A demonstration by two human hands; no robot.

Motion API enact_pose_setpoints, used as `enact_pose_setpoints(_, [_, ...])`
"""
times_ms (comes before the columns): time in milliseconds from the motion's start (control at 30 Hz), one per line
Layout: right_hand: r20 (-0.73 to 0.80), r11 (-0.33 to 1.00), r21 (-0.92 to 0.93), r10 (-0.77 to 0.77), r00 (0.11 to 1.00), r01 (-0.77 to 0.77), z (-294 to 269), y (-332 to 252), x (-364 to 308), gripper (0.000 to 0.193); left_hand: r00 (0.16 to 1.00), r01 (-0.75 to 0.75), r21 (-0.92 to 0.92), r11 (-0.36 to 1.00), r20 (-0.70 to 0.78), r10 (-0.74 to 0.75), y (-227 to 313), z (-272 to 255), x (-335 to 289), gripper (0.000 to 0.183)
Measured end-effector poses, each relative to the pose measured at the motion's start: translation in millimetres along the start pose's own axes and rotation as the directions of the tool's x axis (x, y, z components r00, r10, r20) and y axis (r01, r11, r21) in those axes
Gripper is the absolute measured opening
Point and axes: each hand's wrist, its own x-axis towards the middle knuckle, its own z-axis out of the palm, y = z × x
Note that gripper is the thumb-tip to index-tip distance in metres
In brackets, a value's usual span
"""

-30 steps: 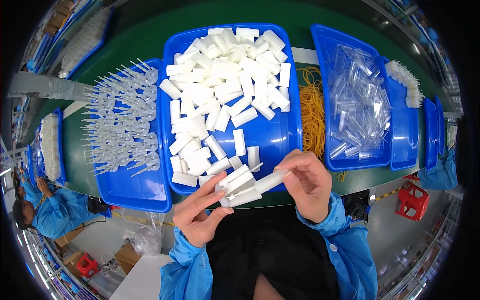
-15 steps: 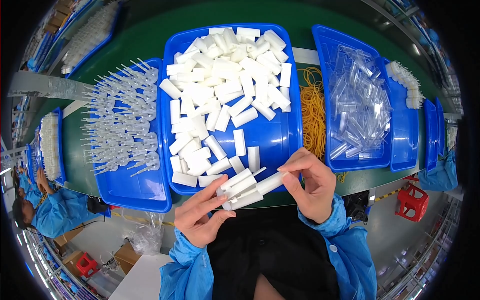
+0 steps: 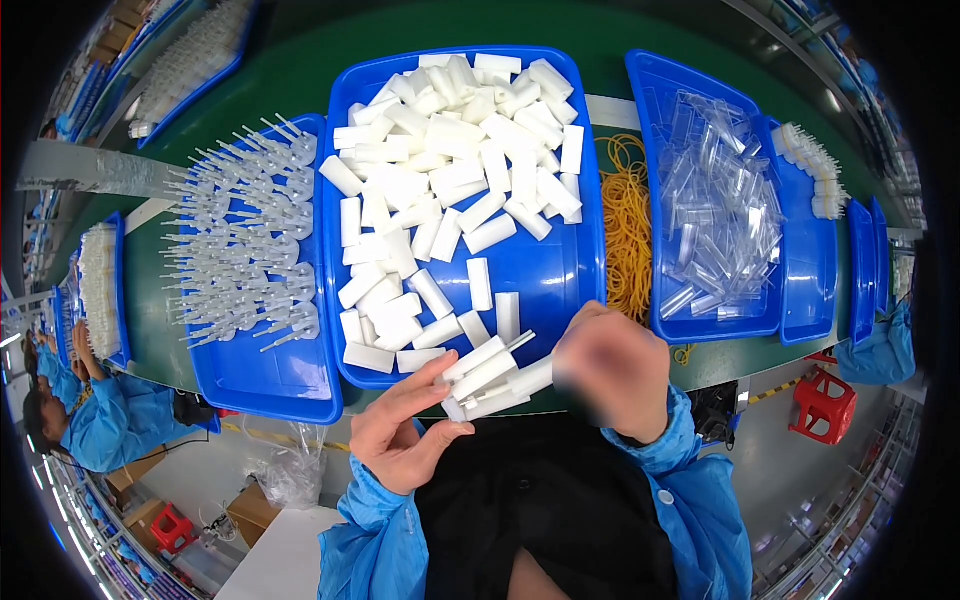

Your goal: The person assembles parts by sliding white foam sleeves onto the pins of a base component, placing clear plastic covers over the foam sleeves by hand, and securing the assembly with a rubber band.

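My left hand (image 3: 400,430) is closed around the base of a white plastic pronged holder (image 3: 454,410), with thumb below and fingers above. White foam tubes (image 3: 483,378) sit on several of its prongs, side by side; a thin bare prong tip (image 3: 521,340) sticks out past them. One white tube (image 3: 530,377) reaches to my right hand (image 3: 615,375), whose fingers are smeared, so their grip on it cannot be made out. Just beyond both hands lies a blue tray (image 3: 560,280) heaped with similar loose white tubes (image 3: 455,150).
At left, a blue tray (image 3: 265,385) carries upright white pronged holders (image 3: 245,240). Yellow rubber bands (image 3: 627,240) lie right of the middle tray, beside another blue tray (image 3: 650,190) of clear plastic sleeves (image 3: 715,210). A person in blue sleeves (image 3: 125,420) works at far left.
My right hand has turned and blurred at the end of the white tube, which tilts slightly differently. My left hand has barely moved and still grips the holder.
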Motion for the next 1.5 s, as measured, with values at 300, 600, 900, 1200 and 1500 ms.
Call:
enact_pose_setpoints(300, [0.105,0.977,-0.175,-0.108,0.989,0.125,6.2,0.1,2.0,0.015,1.0,0.017,0.008,1.0,0.008,-0.017,-0.5,1.7,1.4,0.038])
enact_pose_setpoints(600, [0.175,0.858,-0.336,-0.349,0.921,0.389,9.7,-9.1,4.3,0.024,0.997,0.013,-0.081,0.997,0.075,-0.006,-2.7,0.5,2.4,0.039])
enact_pose_setpoints(900, [0.099,0.847,-0.429,-0.301,0.948,0.314,-2.9,-15.5,-0.1,0.029,0.994,-0.043,0.038,0.998,0.102,0.039,2.4,8.0,3.9,0.041])
enact_pose_setpoints(1200, [0.077,0.916,-0.33,-0.212,0.974,0.226,4.2,-11.8,-5.0,0.019,0.999,0.023,0.029,0.999,0.033,-0.024,4.5,15.9,0.8,0.041])
enact_pose_setpoints(1500, [0.007,0.934,-0.287,-0.219,0.976,0.212,9.6,-5.2,-6.8,0.015,0.933,-0.325,0.306,0.895,0.259,0.25,7.3,12.1,11.7,0.041])
